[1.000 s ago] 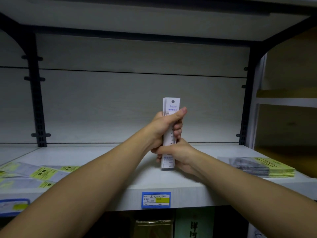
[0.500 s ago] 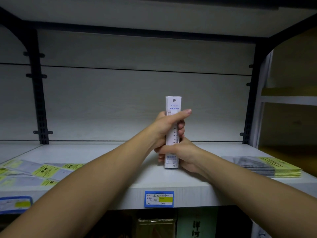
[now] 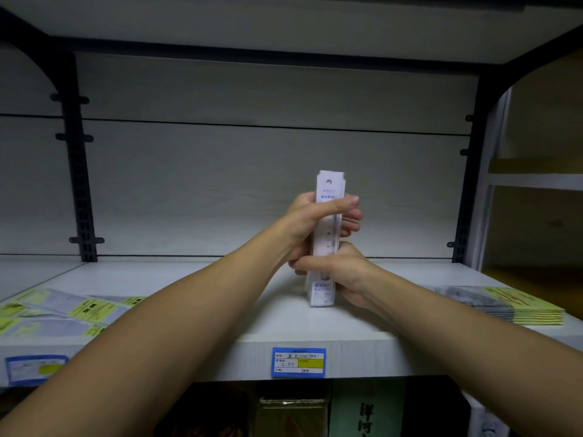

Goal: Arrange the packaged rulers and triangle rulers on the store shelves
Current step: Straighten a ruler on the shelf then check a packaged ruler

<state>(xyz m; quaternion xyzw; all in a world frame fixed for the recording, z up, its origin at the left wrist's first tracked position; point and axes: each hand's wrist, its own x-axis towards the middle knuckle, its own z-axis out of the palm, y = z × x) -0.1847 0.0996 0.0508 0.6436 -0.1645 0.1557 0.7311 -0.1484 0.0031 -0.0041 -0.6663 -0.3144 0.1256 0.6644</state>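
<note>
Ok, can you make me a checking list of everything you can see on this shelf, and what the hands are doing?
Surface: white shelf board, blue price tag on its front edge.
Job's things: bundle of packaged rulers held upright, bottom end on the shelf.
Clutter: yellow-labelled packs spread loosely at left; neat stack of packs at right.
Hands: left hand grips the bundle's upper part, thumb across the front; right hand grips lower down.
Cables: nothing seen.
Surroundings: black slotted uprights, pale back panel, another shelf board above, dim goods below.
</note>
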